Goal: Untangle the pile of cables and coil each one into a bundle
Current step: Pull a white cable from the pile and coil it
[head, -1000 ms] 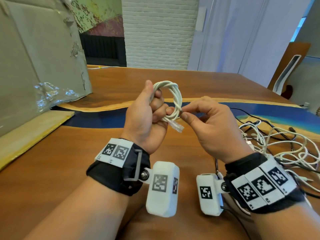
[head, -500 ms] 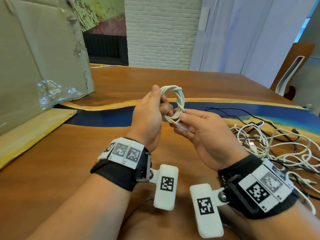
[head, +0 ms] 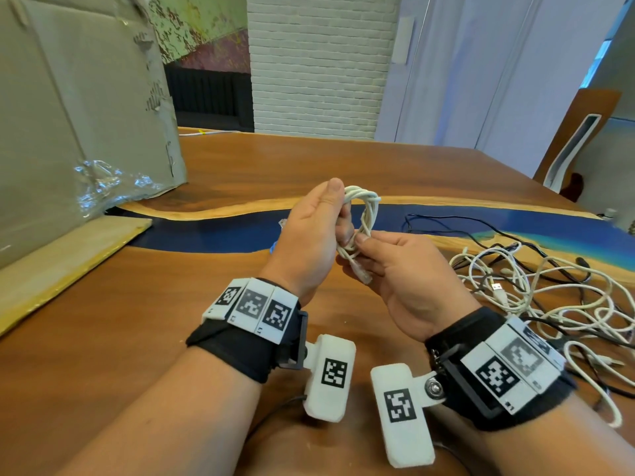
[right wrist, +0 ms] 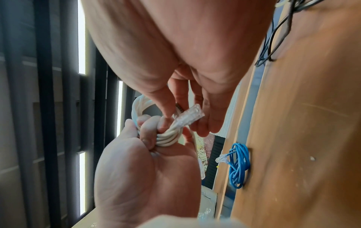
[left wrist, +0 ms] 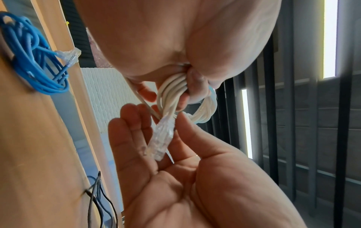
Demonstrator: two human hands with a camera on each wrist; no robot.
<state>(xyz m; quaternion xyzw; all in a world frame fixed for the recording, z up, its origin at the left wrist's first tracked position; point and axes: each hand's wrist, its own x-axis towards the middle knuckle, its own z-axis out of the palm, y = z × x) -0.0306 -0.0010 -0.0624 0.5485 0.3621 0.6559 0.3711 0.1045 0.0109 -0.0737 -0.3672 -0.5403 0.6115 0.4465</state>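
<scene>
A white network cable (head: 370, 214) is wound into a small coil and held upright above the table. My left hand (head: 319, 231) grips the coil's left side, fingers curled through the loop and thumb on top. My right hand (head: 385, 266) pinches the cable's loose end against the bottom of the coil, just above its clear plug (head: 363, 275). The plug (left wrist: 161, 139) hangs over my right palm; it also shows in the right wrist view as the plug (right wrist: 189, 117) beside the strands (right wrist: 168, 138). A tangled pile of white and black cables (head: 549, 297) lies to the right.
A blue cable (left wrist: 37, 61), coiled into a bundle, lies on the wooden table (head: 120, 321) behind my left hand. A large cardboard box (head: 68, 132) stands at the left. A thin black cable (head: 446, 221) runs across the blue strip.
My right hand has turned palm up and carried the plug end in under the coil. Both hands have drawn closer together; the left keeps its grip.
</scene>
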